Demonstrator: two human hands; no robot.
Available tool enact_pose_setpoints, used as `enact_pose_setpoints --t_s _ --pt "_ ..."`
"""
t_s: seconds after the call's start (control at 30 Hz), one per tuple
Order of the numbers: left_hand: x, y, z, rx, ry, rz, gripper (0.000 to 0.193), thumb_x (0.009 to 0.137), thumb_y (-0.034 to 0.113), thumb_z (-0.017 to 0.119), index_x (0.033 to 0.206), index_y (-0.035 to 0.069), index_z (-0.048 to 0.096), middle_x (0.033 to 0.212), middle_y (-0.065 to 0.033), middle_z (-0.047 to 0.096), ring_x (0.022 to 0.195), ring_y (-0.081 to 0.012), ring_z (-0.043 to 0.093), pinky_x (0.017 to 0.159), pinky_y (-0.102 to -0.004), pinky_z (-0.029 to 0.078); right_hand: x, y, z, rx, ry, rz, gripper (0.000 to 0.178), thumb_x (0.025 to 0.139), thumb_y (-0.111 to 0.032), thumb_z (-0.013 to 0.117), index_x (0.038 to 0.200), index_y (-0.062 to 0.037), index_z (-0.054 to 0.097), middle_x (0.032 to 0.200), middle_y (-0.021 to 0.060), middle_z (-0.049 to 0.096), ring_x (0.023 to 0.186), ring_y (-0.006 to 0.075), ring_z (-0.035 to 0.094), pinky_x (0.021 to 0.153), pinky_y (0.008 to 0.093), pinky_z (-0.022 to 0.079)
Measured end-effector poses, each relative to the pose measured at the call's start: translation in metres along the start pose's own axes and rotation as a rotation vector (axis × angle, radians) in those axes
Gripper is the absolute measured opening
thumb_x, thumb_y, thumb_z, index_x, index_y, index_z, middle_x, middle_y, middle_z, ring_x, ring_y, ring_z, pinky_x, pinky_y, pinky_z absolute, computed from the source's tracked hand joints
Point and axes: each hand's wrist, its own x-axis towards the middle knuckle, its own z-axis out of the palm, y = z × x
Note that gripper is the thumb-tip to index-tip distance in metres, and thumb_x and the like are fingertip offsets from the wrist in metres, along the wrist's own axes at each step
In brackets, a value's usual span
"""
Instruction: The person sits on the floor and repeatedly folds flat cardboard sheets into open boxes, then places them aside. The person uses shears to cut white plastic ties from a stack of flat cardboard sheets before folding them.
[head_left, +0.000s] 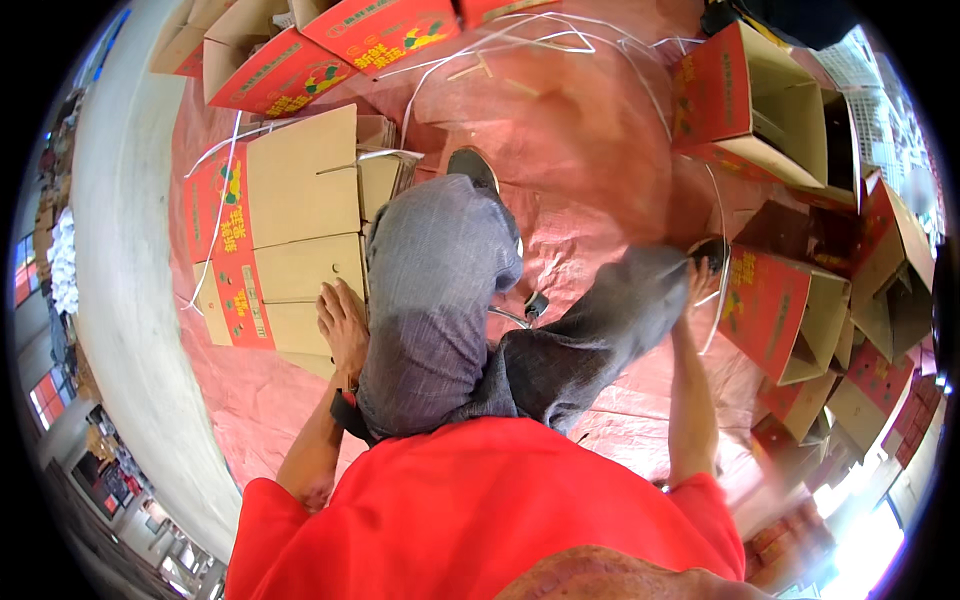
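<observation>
Beside the grey-trousered knee at nine o'clock, the left hand (pixel 343 325) lies open and flat on a stack of flattened red-and-brown cartons (pixel 275 240), while at three o'clock the right hand (pixel 697 285), its grip impossible to tell, reaches an upright red carton (pixel 770 305).

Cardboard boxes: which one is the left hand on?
The flattened box lying left of the person's knee; the left hand rests on its lower edge. The other red boxes stand opened up along the right and top.
</observation>
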Motion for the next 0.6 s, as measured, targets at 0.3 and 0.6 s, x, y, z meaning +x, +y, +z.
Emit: enact_pose_setpoints --t_s 0.3,0.6 --pt "0.032 0.011 -0.1 -0.091 0.068 0.227 0.096 0.08 -0.001 0.064 0.167 -0.002 0.024 0.164 -0.0322 0.034 0.138 -0.062 0.041 0.114 -0.0688 0.038 -0.017 -0.012 -0.026 -0.069 0.015 -0.412 0.057 0.089 -0.03 0.078 0.142 -0.0199 0.059 0.159 0.0153 0.053 0.153 0.0385 0.042 0.122 0.0537 0.035" --pt "0.056 -0.035 -0.299 0.014 -0.129 0.397 0.067 0.086 -0.012 0.047 0.152 -0.008 0.05 0.126 -0.0335 0.066 0.116 -0.0539 0.061 0.101 -0.0565 0.049 -0.068 -0.086 -0.061 -0.206 -0.75 0.097 0.047 0.08 -0.041 0.084 0.116 -0.0113 0.074 0.116 0.0209 0.076 0.112 0.0406 0.072 0.092 0.0487 0.058"
